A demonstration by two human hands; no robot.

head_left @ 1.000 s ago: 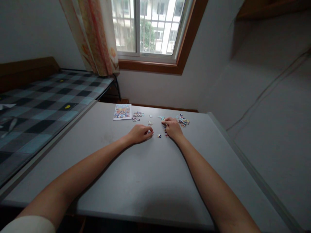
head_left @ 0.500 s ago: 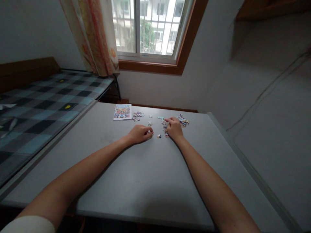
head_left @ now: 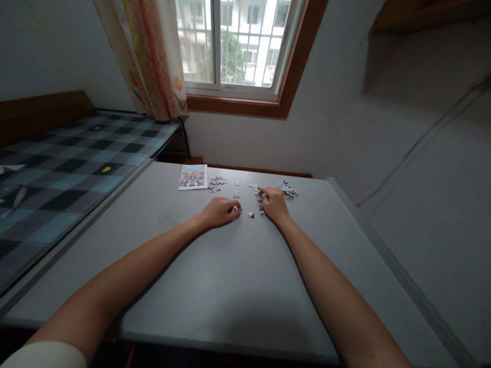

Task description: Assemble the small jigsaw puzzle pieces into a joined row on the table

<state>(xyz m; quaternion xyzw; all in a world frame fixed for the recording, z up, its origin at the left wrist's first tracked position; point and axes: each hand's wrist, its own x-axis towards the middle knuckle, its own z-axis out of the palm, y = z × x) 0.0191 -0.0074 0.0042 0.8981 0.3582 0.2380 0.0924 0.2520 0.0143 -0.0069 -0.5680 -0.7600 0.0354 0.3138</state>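
Note:
My left hand rests on the grey-white table, its thumb and fingers closed on a small puzzle piece with a pale bit showing. Farther right, my right hand reaches over loose jigsaw pieces, fingers bent and slightly apart, fingertips at their edge; I see nothing held there. Part of the strip of joined pieces is hidden beneath this hand. Between the hands lies a small cluster of pieces. Pale blue pieces lie just beyond the right fingertips. Another small group sits beyond the left hand.
A heap of mixed pieces lies right of my right hand. Another pile sits beside the printed picture sheet. A bed with a checked cover adjoins the table's left side; a window is ahead.
My right hand's fingers have drawn in and bent slightly, over the same pieces. My left hand stays in place with its fingers closed.

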